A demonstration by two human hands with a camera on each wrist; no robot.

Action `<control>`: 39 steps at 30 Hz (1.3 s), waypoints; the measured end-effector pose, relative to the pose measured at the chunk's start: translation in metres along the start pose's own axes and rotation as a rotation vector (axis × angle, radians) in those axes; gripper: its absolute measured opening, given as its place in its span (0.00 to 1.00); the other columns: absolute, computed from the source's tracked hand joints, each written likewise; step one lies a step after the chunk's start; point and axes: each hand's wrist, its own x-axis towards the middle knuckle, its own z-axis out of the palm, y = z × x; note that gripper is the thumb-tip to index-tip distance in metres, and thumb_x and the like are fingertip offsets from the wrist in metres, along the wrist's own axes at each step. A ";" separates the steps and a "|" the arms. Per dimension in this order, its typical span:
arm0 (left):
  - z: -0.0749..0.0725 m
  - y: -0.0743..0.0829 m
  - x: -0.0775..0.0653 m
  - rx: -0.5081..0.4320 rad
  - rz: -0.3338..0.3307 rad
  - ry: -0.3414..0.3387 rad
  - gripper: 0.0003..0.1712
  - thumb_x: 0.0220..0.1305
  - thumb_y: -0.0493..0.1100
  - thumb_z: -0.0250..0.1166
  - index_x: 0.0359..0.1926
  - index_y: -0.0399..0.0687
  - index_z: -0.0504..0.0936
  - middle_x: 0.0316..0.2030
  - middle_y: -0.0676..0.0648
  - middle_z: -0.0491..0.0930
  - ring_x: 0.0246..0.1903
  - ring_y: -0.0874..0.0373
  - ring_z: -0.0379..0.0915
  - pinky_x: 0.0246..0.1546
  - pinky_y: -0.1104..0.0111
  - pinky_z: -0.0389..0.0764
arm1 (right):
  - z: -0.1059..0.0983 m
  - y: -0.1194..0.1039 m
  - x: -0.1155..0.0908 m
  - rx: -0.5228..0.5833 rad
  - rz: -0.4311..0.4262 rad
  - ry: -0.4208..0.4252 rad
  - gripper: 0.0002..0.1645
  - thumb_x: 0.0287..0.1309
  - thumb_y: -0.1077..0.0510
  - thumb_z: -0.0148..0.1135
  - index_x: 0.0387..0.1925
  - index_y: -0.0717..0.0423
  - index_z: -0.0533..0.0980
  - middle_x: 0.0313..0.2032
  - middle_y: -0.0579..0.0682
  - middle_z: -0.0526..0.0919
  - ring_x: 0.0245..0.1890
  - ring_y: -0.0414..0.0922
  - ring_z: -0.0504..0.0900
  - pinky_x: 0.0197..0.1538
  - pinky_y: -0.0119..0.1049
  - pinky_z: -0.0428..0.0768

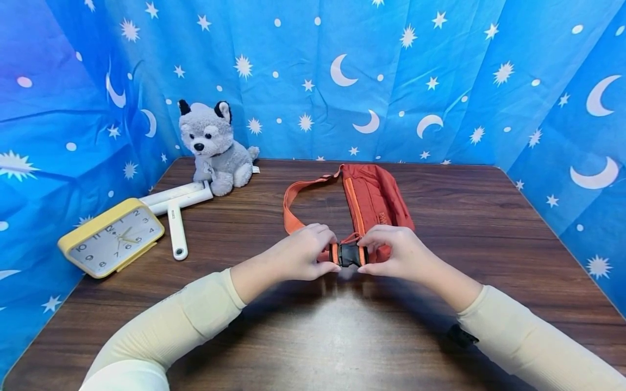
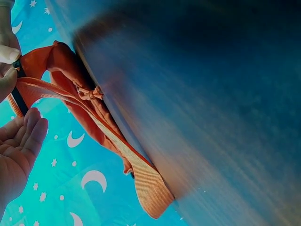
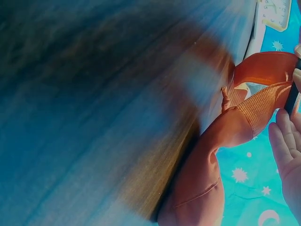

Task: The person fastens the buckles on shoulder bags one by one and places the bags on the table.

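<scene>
A rust-red waist bag [image 1: 383, 198] lies on the table, its orange strap [image 1: 292, 203] looping out to the left. At its near end is a black plastic buckle [image 1: 349, 254], held between both hands just above the tabletop. My left hand [image 1: 305, 252] pinches the buckle's left end, thumb below and fingers above. Its right end is pinched by my right hand [image 1: 401, 252] in the same way. The two buckle halves look joined in the head view. Both wrist views show the orange webbing [image 2: 150, 188] running from the buckle; the buckle itself is mostly hidden there.
On the left stand a yellow alarm clock [image 1: 117, 236] and a white T-shaped tool with a roller-like head [image 1: 177, 228]. A grey plush husky [image 1: 215, 146] sits at the back left. A blue star-and-moon curtain [image 1: 313, 81] hangs around the wooden table [image 1: 489, 217].
</scene>
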 end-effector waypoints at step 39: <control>0.008 0.003 -0.003 0.136 0.071 -0.002 0.25 0.50 0.54 0.72 0.38 0.40 0.76 0.31 0.49 0.72 0.30 0.57 0.66 0.33 0.67 0.70 | 0.007 -0.011 -0.001 -0.111 0.042 -0.121 0.23 0.37 0.53 0.78 0.36 0.57 0.77 0.30 0.44 0.76 0.28 0.41 0.77 0.33 0.34 0.76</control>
